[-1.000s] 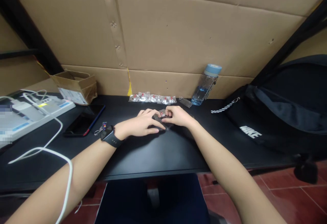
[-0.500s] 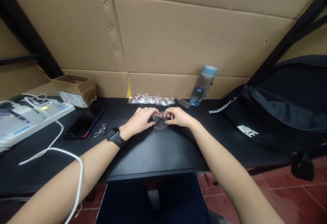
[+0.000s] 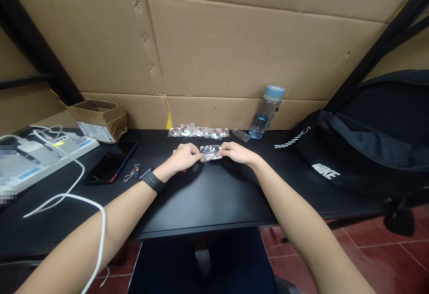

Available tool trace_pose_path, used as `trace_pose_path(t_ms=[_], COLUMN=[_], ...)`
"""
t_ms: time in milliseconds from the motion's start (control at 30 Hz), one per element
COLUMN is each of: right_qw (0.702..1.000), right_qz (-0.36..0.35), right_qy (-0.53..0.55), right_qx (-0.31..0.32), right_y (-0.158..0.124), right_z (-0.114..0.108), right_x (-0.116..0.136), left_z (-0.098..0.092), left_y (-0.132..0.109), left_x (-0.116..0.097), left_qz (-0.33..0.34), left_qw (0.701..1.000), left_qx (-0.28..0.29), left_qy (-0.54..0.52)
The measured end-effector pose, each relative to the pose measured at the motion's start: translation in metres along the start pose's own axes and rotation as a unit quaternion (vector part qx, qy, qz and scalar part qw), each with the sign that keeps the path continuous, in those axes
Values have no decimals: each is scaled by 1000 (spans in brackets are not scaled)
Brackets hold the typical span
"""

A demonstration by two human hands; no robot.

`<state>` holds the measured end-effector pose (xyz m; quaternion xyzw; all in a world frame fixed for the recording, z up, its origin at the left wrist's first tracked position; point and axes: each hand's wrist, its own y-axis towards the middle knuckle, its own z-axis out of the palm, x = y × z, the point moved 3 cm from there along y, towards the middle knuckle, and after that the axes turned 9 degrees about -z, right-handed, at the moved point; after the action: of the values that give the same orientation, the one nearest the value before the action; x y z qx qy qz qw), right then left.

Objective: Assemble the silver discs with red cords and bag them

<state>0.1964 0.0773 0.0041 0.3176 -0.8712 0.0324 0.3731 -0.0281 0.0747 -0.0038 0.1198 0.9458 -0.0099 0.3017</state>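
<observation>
A small clear plastic packet [image 3: 211, 152] with a dark item inside is held just above the black desk [image 3: 214, 195], stretched between both hands. My left hand [image 3: 184, 157] pinches its left end and my right hand [image 3: 236, 153] pinches its right end, fingers closed. A black watch [image 3: 151, 180] is on my left wrist. Behind the hands, a row of several similar clear packets with red-and-white pieces [image 3: 199, 131] lies along the cardboard wall.
A water bottle [image 3: 266, 111] stands at the back. A black Nike bag [image 3: 362, 151] fills the right side. To the left lie a dark phone [image 3: 109, 163], keys [image 3: 131, 173], an open cardboard box [image 3: 99, 117], a white device [image 3: 40, 155] and a white cable [image 3: 77, 195].
The hands went from pressing the packet on the desk to lifting it, and moved apart so the packet is stretched between them.
</observation>
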Motion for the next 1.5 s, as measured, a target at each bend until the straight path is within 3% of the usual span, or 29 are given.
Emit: trace_pose_path(t_ms=[133, 267, 533, 700, 933, 1000, 1100, 1200, 1300, 1400, 1500], right_qw=[995, 993, 993, 997, 981, 979, 978, 976, 978, 979, 980], right_qz=[74, 100, 83, 76, 168, 145, 15, -118, -116, -86, -83], right_qy=[-69, -55, 22, 5, -98, -142, -190, -177, -173, -179, -180], right_qx=[-4, -39, -79, -13, 13, -17, -87, -48, 27, 47, 24], right_y=[1, 0, 0, -1, -3, -3, -5, -7, -8, -7, -5], right_z=[4, 4, 3, 1, 5, 4, -2, -3, 1, 5, 7], right_x=[-2, -1, -8, -11, -5, -3, 8, 21, 25, 22, 19], left_z=[2, -4, 2, 7, 9, 7, -1, -6, -5, 0, 5], left_y=[-3, -7, -10, -4, -4, -5, -10, -18, -26, -28, -25], left_x=[-6, -12, -11, -2, -5, -7, -11, -20, -27, -27, -24], left_qz=[-3, 5, 24, -9, -37, -29, 19, 134, 204, 190, 165], left_qw=[999, 997, 997, 998, 997, 995, 989, 980, 971, 972, 976], left_qx=[-6, -59, -44, -16, 2, -33, -107, -105, -43, -12, -13], left_qy=[45, 45, 59, 58, 74, 90, 105, 105, 118, 138, 145])
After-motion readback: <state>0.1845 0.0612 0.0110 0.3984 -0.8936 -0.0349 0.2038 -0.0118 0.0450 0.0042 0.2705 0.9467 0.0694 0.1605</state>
